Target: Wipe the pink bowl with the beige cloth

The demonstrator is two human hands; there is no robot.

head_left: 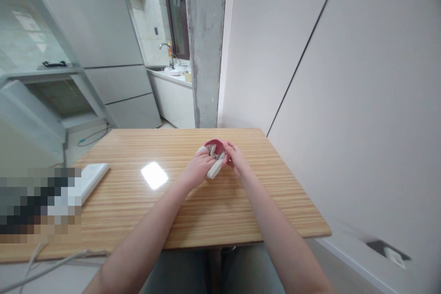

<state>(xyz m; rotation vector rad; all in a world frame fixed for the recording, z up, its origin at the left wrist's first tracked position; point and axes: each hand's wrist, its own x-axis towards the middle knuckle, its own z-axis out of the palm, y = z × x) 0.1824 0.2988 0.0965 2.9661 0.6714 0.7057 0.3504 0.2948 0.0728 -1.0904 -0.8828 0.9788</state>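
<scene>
1. While both forearms reach in from the bottom edge, a wooden table [144, 211] fills the lower middle of the frame.
2. At left lies a white box [90, 178].
3. At centre, the left hand [199, 169] grasps a pink-and-white sock [215, 155].
4. The right hand [237, 158] pinches the sock's pink edge.

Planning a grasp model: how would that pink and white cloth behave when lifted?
Probably floppy: the cloth bunches into folds between the left hand and right hand. Likely light, unlikely to roll, since it lies crumpled on the table.
</scene>
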